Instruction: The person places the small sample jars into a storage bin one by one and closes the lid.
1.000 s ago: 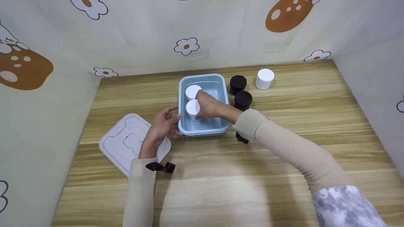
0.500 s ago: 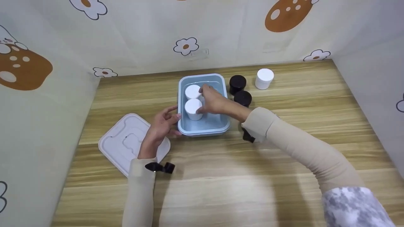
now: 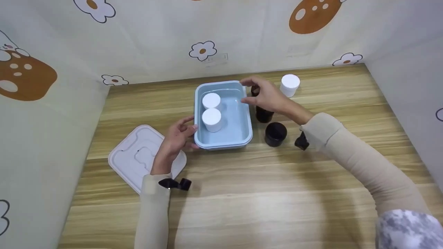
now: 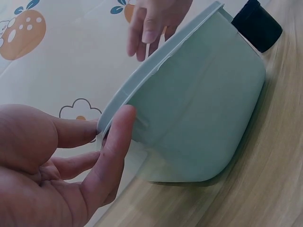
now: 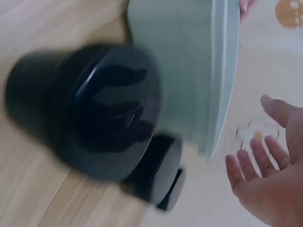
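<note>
A light blue plastic box stands on the table, and two white lidded jars are upright along its left side. My left hand pinches the box's left rim, one finger lying against the outer wall in the left wrist view. My right hand is above the box's right edge with fingers spread and nothing held. Under and beside it stand three black lidded jars, the nearest black jar in plain view, the others partly hidden by the hand. In the right wrist view a black jar looms close and blurred.
Another white jar stands at the back right, beyond the right hand. A pale lid lies on the table at left, partly under the left forearm. A patterned curtain borders the table's back and sides.
My right hand has let go of the nearer white jar inside the box. It has moved out to the right, above the black jars. The left hand has stayed at the rim.
</note>
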Motion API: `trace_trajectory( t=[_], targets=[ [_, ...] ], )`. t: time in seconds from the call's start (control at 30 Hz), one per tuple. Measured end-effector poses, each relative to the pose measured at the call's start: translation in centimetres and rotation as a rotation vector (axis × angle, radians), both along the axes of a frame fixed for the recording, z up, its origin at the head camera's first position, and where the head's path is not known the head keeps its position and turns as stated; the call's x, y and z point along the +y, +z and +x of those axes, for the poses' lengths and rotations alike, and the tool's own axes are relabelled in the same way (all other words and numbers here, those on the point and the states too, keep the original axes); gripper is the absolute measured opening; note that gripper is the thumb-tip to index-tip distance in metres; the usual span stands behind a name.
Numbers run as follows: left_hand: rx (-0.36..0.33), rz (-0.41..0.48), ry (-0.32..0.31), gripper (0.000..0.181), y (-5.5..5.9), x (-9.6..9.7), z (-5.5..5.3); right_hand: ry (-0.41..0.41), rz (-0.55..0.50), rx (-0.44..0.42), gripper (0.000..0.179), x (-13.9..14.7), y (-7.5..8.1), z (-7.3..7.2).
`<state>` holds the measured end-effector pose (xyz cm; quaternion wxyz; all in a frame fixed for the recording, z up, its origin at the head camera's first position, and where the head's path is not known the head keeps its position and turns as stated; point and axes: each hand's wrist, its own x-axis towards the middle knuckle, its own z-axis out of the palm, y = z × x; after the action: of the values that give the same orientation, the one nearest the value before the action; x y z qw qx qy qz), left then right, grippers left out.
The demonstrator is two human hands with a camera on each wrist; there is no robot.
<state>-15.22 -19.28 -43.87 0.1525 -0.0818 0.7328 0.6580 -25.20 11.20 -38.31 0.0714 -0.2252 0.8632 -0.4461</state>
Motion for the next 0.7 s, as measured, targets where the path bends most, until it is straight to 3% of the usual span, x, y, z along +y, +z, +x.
trace_trajectory(
  t=[0.17, 0.4, 0.7],
  targets=[
    [-0.004, -0.002, -0.007, 0.052, 0.1, 0.0, -0.1, -0.087, -0.073, 0.053, 0.054, 3.7, -0.7, -1.5],
    [0.01, -0.002, -0.006, 0.051, -0.1, 0.0, 0.0, -0.202, -0.07, 0.074, 0.057, 7.8, -1.9, -3.3],
    [0.013, 0.012, -0.007, 0.05, -0.3, 0.0, 0.0, -0.343, -0.094, -0.043, 0.071, 11.3, -4.1, -4.6]
  ],
)
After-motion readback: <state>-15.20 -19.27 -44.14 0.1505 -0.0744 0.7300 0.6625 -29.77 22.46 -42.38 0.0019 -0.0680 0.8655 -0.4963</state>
